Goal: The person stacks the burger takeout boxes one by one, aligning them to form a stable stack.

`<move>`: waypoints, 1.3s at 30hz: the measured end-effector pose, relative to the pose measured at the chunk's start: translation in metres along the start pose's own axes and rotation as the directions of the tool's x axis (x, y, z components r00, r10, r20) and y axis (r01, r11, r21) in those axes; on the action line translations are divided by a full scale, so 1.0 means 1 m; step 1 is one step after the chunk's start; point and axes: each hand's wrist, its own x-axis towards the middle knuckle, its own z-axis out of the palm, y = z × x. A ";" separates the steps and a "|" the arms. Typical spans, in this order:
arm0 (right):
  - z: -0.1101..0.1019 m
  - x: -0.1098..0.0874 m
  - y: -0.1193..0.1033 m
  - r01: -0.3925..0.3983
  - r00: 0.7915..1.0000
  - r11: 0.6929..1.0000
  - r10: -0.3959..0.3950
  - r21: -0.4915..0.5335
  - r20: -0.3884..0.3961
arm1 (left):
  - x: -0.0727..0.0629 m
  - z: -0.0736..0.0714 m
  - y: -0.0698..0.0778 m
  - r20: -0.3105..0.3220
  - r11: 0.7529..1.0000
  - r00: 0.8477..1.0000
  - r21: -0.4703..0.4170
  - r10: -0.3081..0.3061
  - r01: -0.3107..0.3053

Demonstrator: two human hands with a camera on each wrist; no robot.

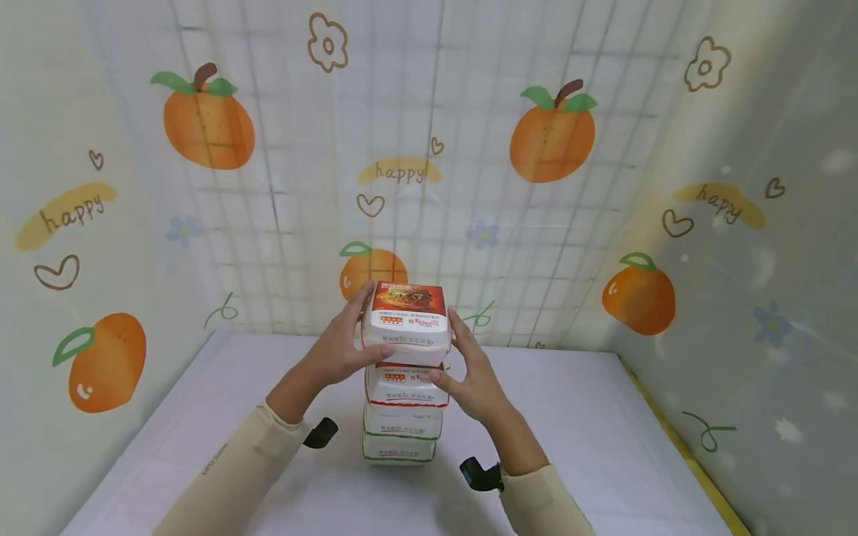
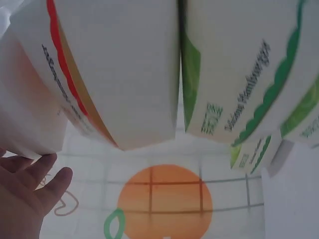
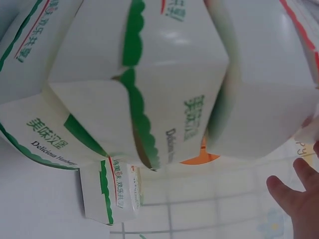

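Hamburger boxes stand in one upright stack in front of me. The top hamburger box (image 1: 407, 327), with a red burger picture on its lid, sits between my two hands. My left hand (image 1: 335, 346) holds its left side, thumb across the front. On the other side my right hand (image 1: 474, 376) has its fingers along the box's right wall, while the thumb lies low, near the front of the red-trimmed box (image 1: 406, 387) beneath. Two green-trimmed boxes (image 1: 401, 422) form the bottom of the stack. The left wrist view shows the left fingertips (image 2: 47, 162) at the top box's lower edge.
Behind the stack, another green-trimmed box (image 3: 110, 191) shows in the right wrist view, hidden from the head view. A white tabletop (image 1: 563, 439) lies under everything. A curtain (image 1: 442, 112) printed with oranges closes off the back and sides. Dark wrist devices (image 1: 481, 474) sit at both cuffs.
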 end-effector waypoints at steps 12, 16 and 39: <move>-0.006 -0.001 0.000 0.076 0.996 0.997 -0.075 0.024 -0.049 | -0.007 0.006 -0.003 0.049 0.996 0.996 0.030 0.077 -0.078; -0.005 -0.003 -0.001 0.056 0.998 0.998 -0.055 0.025 -0.044 | -0.008 0.006 -0.005 0.047 0.993 0.994 0.063 0.097 -0.100; -0.003 -0.007 0.001 0.100 0.991 0.995 -0.097 0.025 -0.089 | -0.013 0.011 -0.006 -0.005 0.986 0.990 0.092 0.139 -0.138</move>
